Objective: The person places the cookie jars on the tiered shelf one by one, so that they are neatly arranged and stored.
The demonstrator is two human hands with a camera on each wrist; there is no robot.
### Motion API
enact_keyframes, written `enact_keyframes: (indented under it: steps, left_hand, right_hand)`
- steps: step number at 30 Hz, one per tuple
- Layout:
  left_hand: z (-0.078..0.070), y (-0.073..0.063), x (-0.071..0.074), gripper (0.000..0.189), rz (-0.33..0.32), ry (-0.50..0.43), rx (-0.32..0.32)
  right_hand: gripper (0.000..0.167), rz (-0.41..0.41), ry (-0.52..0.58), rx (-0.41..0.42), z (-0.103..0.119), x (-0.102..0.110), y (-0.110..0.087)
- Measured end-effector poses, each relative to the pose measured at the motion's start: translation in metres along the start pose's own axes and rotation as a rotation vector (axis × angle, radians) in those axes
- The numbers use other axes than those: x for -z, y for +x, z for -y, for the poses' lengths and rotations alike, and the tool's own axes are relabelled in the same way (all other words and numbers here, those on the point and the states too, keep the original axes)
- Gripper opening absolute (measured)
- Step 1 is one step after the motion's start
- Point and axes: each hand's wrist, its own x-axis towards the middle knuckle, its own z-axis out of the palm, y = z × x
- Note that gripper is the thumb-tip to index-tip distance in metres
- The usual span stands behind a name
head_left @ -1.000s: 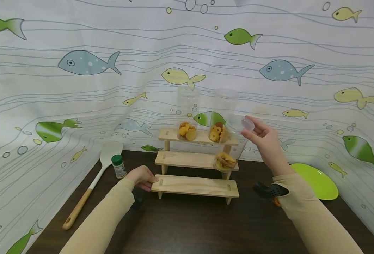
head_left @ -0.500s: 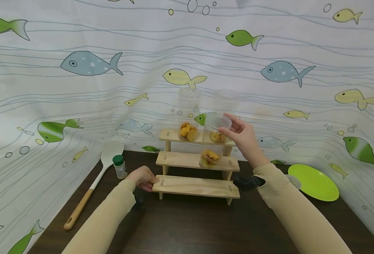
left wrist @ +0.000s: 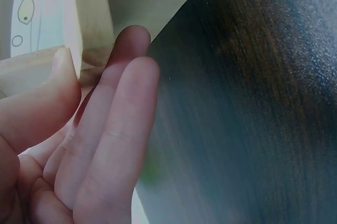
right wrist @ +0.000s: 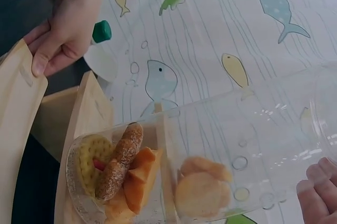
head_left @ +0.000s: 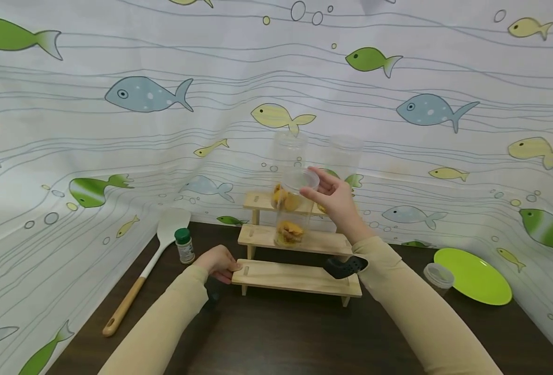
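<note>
Up close, two hands work at a small wooden step rack.

From the head view, the right hand (head_left: 334, 200) grips the rim of a clear jar (head_left: 295, 211) of snacks standing on the middle step of the wooden rack (head_left: 299, 276); the left hand (head_left: 217, 262) holds the near step's left end. A spice bottle (head_left: 184, 245) and a spatula (head_left: 145, 271) lie to the left, a green plate (head_left: 473, 276) to the right. At the left wrist, straight fingers (left wrist: 113, 145) lie under the wooden board (left wrist: 31, 69), thumb on top, above the dark table (left wrist: 253, 108). At the right wrist, fingertips (right wrist: 318, 195) pinch the jar's (right wrist: 210, 166) rim.
</note>
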Motion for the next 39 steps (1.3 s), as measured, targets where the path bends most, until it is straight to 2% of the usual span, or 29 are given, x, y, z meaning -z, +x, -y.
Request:
enact_keyframes:
  steps: [5,11,16,24,27,34,39]
  left_hand:
    - [-0.002,0.002,-0.001,0.022,-0.006,0.003,0.006]
    - [0.000,0.000,-0.001,0.022,-0.010,-0.001,0.005]
    - [0.001,0.002,-0.004,0.022,-0.004,-0.019,-0.018]
    - [0.000,0.003,-0.004,0.021,-0.005,-0.010,-0.013]
    - [0.000,0.003,-0.003,0.022,-0.003,-0.009,-0.010]
    - [0.000,0.002,-0.002,0.022,-0.002,-0.017,-0.007]
    - [0.001,0.002,-0.001,0.022,0.001,-0.029,-0.002]
  right_hand:
    - [0.071,-0.006,0.031,-0.007,-0.002,-0.009,0.003]
    - [0.067,-0.047,-0.045,-0.013,-0.002,-0.019,0.005]
    - [0.067,-0.061,-0.047,-0.024,-0.008,-0.021,0.007]
    - [0.070,-0.099,-0.038,-0.046,-0.014,-0.021,0.008]
    - [0.071,-0.112,-0.069,-0.035,-0.015,-0.022,0.009]
    - [0.073,-0.135,-0.224,-0.002,-0.013,-0.026,0.010]
    - [0.080,-0.124,-0.252,-0.001,-0.015,-0.026,0.010]
